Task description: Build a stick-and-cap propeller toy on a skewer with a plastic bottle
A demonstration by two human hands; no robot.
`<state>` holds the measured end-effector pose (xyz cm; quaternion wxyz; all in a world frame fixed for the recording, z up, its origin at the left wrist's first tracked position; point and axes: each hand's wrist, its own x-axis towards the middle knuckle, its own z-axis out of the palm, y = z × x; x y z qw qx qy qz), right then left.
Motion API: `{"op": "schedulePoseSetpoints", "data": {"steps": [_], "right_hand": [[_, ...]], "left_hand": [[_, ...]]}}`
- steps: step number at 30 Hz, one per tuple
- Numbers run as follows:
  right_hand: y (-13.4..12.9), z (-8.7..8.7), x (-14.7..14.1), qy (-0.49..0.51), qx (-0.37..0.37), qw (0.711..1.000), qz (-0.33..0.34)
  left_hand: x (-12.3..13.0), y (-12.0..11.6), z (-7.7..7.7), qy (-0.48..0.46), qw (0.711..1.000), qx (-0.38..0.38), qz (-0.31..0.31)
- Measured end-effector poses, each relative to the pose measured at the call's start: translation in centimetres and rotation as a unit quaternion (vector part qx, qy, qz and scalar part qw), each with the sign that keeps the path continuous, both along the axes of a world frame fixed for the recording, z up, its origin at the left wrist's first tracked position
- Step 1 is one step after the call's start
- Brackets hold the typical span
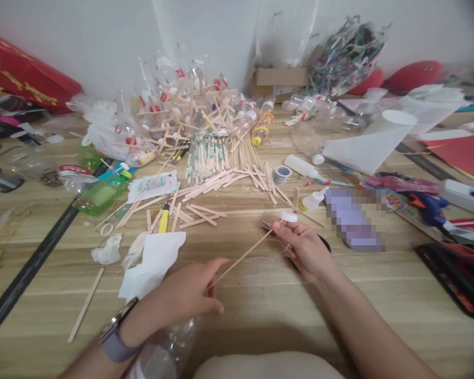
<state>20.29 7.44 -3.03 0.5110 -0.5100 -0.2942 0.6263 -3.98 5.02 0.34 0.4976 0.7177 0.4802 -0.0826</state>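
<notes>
The floor (260, 305) is pale wood-grain; the craft sticks (205, 210) are light tan, the bottle cap (288, 216) white, the green bottle (100, 195) translucent, the screwdriver (164, 218) yellow-handled, and the paper (464, 152) red.

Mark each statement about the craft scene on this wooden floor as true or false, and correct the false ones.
1. Both hands hold one thin wooden skewer. True.
2. The right hand also pinches a white plastic bottle cap. True.
3. The left hand wears a red glove. False: it is bare, with a grey wristwatch on the wrist.
4. The yellow-handled utility knife lies in the right hand. False: it lies on the floor among flat wooden craft sticks.
</notes>
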Motion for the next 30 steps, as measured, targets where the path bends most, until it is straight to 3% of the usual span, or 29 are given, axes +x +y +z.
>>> {"op": "schedulePoseSetpoints", "data": {"steps": [5, 9, 13, 17, 21, 25, 27, 30], "right_hand": [[0.3, 0.6, 1.0, -0.011, 0.023, 0.999, -0.033], [0.4, 1.1, 1.7, -0.032, 0.037, 0.997, -0.055], [0.2, 1.6, 2.2, -0.05, 0.059, 0.993, -0.084], [-0.3, 1.6, 1.5, -0.098, 0.054, 0.993, -0.023], [-0.9, 0.8, -0.7, -0.167, 0.045, 0.981, 0.088], [-1.0, -0.2, -1.9, -0.173, 0.035, 0.972, 0.153], [-0.9, -0.6, -2.0, -0.176, 0.041, 0.968, 0.173], [-0.7, -1.0, -1.8, -0.187, 0.058, 0.962, 0.192]], "left_hand": [[-1.3, 1.0, 0.3, 0.041, 0.999, 0.021, -0.021], [-2.5, 2.3, 1.1, 0.09, 0.991, 0.091, -0.04], [-4.0, 3.3, 0.8, 0.121, 0.977, 0.149, -0.091], [-4.2, 4.6, -0.1, 0.115, 0.96, 0.219, -0.128], [-2.1, 5.9, -0.3, 0.104, 0.943, 0.288, -0.129], [1.7, 4.6, 0.2, 0.105, 0.922, 0.361, -0.089], [3.6, 3.1, 0.1, 0.041, 0.924, 0.381, 0.01], [5.5, 1.4, -0.8, -0.068, 0.954, 0.248, 0.155]]}}
